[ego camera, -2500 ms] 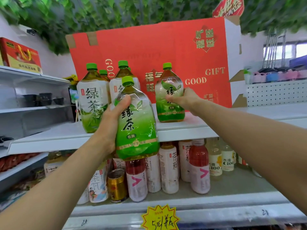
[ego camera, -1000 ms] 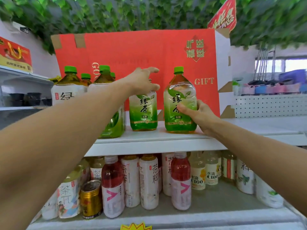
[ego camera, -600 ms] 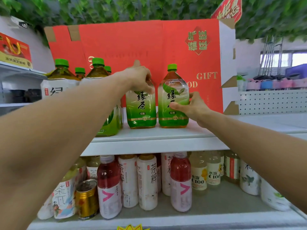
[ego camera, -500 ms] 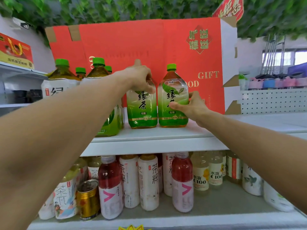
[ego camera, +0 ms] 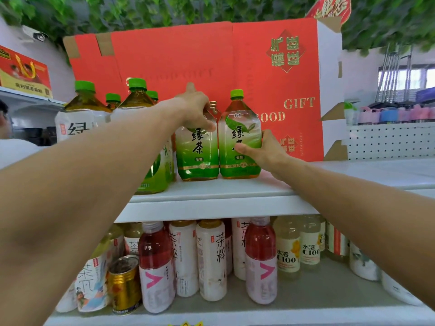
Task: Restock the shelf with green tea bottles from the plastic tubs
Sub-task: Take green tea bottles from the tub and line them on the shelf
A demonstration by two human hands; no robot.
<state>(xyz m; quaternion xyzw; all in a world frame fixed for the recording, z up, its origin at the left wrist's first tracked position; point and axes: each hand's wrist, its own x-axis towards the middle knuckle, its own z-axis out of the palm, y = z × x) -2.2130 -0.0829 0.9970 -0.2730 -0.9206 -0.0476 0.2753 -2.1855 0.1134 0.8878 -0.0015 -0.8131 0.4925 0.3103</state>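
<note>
Head view: my only view; it looks up at the top shelf (ego camera: 223, 203), both arms stretched out.
Left hand (ego camera: 196, 111): clamped over the neck and shoulder of the left green tea bottle (ego camera: 197, 151). It hides the cap, and one finger sticks up against the red gift carton (ego camera: 188, 55).
Right hand (ego camera: 263, 149): wrapped round the right side of the right green tea bottle (ego camera: 240, 137), thumb lying across the label.
Where the bottles are: both upright on the top shelf in front of the carton, side by side, bodies touching or very nearly, labels facing me.
Neighbours: the older green tea bottles (ego camera: 84, 109) stand to the left, the nearest just beside the left bottle.
Below: lower-shelf drinks (ego camera: 209, 255) packed in rows.
Plastic tubs: not in view, so I cannot say how many bottles remain.
Step, as I judge it: squaring up this pair; release comes next.
Risk one: my left hand is high on the bottle, so a sideways pull on release could rock it into either neighbour.
Risk two: pushing too far back could shove the carton.
Risk three: my left forearm passes close over the older bottles, and a careless withdrawal could sweep one off onto the drinks below.
</note>
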